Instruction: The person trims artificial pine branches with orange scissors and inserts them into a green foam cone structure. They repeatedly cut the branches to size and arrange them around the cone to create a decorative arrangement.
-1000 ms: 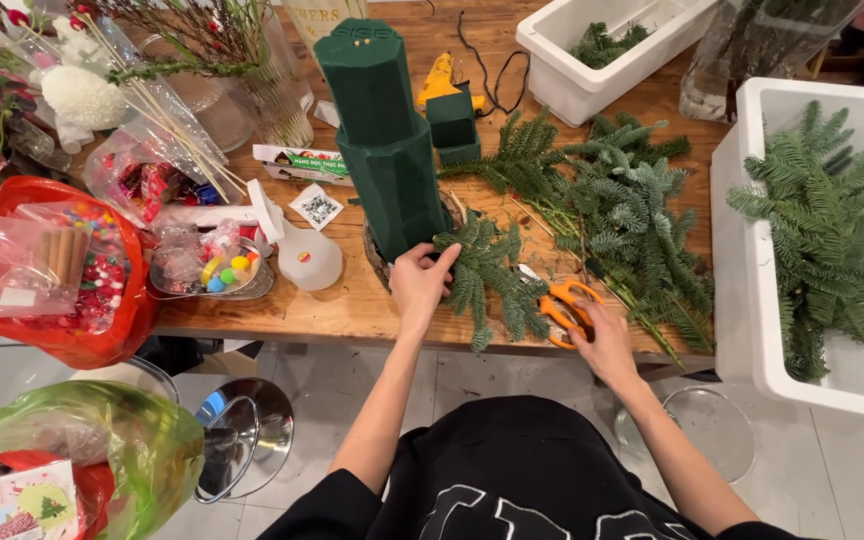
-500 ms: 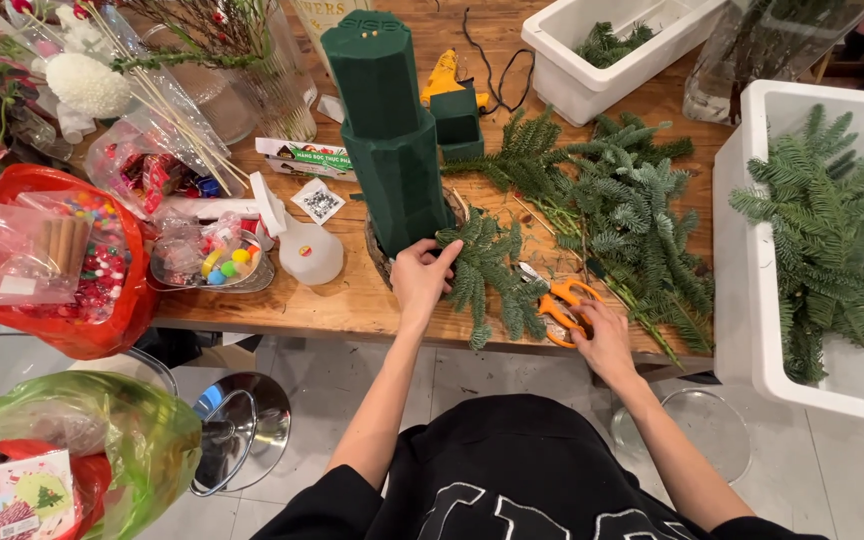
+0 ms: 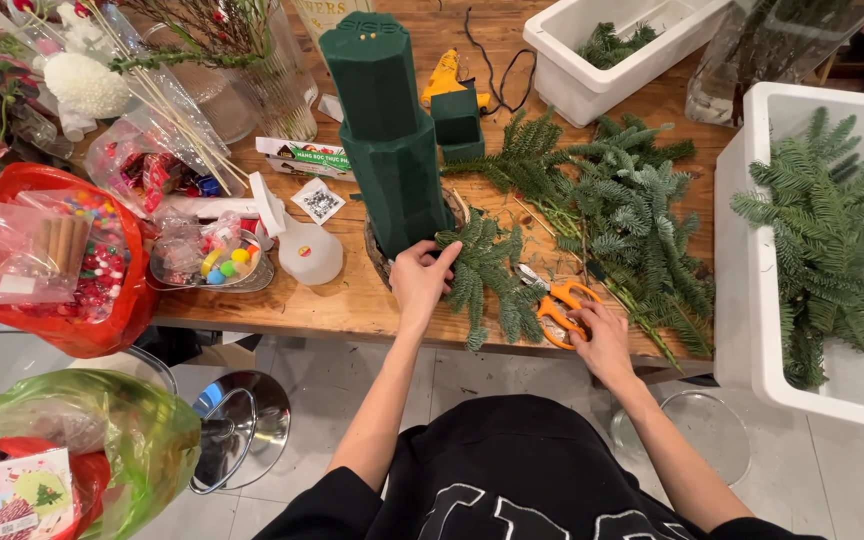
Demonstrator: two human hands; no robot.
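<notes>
Two hands are working at the near edge of a wooden table, and the matter turns on which way the fir sprig is lying from each. Largest in play, a tall dark green floral foam tower is standing just beyond the left hand, its foot touching the fingertips. The sprig is spreading directly to the right of that hand, its long axis running from the foam's base down toward the table edge, its stem end appearing to sit under the left fingers, which are curling closed on it against the foam. Orange-handled scissors are lying just right of the sprig, blades pointing up-left; the right hand is resting on their handles, fingers bent, though I cannot tell whether they are truly gripping. A heap of loose fir branches is lying beyond.
</notes>
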